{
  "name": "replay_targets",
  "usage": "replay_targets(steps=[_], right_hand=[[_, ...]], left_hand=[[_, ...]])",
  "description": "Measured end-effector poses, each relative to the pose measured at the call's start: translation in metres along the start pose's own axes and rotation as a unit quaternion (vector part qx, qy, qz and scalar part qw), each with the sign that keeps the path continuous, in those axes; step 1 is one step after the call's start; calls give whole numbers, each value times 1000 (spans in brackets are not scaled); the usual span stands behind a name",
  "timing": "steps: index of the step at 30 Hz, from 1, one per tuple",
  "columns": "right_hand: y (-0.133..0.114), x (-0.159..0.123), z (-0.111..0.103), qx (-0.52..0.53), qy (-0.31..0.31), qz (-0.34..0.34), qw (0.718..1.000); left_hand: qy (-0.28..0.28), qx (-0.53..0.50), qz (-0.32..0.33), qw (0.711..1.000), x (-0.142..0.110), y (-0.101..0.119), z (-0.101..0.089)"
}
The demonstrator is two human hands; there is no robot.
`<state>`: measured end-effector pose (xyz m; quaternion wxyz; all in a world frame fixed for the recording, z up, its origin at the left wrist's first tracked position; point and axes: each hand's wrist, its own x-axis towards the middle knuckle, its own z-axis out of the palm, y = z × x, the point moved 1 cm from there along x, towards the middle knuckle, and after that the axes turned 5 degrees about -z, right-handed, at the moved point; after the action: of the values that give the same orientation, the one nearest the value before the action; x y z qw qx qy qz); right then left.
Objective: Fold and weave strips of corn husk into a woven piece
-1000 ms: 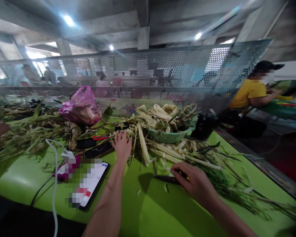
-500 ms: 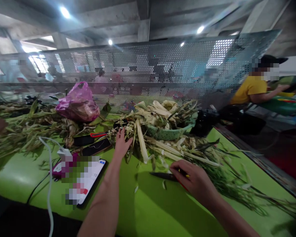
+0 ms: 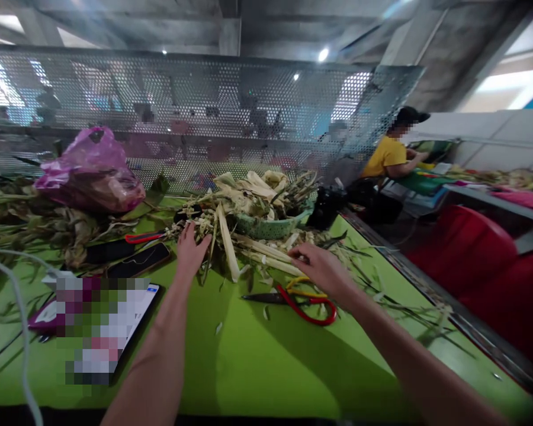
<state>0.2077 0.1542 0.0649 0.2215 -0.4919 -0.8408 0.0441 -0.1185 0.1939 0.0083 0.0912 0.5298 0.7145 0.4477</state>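
Observation:
My left hand (image 3: 192, 248) lies with fingers spread over a clump of dried plant heads (image 3: 199, 228), beside a pale flat husk strip (image 3: 228, 242); it grips nothing. My right hand (image 3: 324, 266) is loosely bent, palm down, fingers apart at the pale stalks (image 3: 270, 260). I see nothing held in it, though its palm side is hidden. Just below it, scissors (image 3: 288, 300) with one red and one yellow handle lie on the green table (image 3: 249, 367), blades pointing left. Behind, a green basket (image 3: 270, 228) holds heaped dry husks (image 3: 253, 195).
A purple plastic bag (image 3: 93, 171) sits on dried leaves at left. Nearer are a lit phone (image 3: 133, 331), a dark phone (image 3: 140, 260), a red-edged cutter (image 3: 144, 236) and a white cable (image 3: 20, 319). A perforated metal screen (image 3: 195, 118) stands behind; red chairs (image 3: 466, 254) stand at right.
My right hand has let go of the scissors, now on the table, and has moved up to the stalks. The view has turned right. My left hand stays spread at the plant clump.

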Motion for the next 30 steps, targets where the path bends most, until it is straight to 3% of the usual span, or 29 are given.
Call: replay_targets(steps=[6, 10, 14, 20, 23, 25, 28, 30], right_hand=[[-3, 24, 8, -83, -91, -22, 992], [-4, 22, 19, -93, -96, -41, 990], [6, 15, 23, -99, -54, -50, 992], [32, 13, 22, -88, 7, -60, 994], [32, 13, 19, -73, 30, -59, 995], [23, 12, 16, -43, 43, -59, 996], [2, 10, 9, 65, 52, -60, 995], [-14, 11, 7, 160, 37, -54, 985]], left_hand=[[65, 83, -20, 994, -16, 28, -8], [-24, 109, 63, 992, -41, 55, 3], [-85, 137, 100, 982, -54, 63, 19], [-7, 117, 55, 992, -49, 58, 10], [4, 7, -5, 1000, -46, 57, 2], [-17, -147, -64, 987, -45, 57, 0], [-66, -381, -137, 912, -48, 60, 2], [-109, -462, -156, 866, -52, 63, 4]])
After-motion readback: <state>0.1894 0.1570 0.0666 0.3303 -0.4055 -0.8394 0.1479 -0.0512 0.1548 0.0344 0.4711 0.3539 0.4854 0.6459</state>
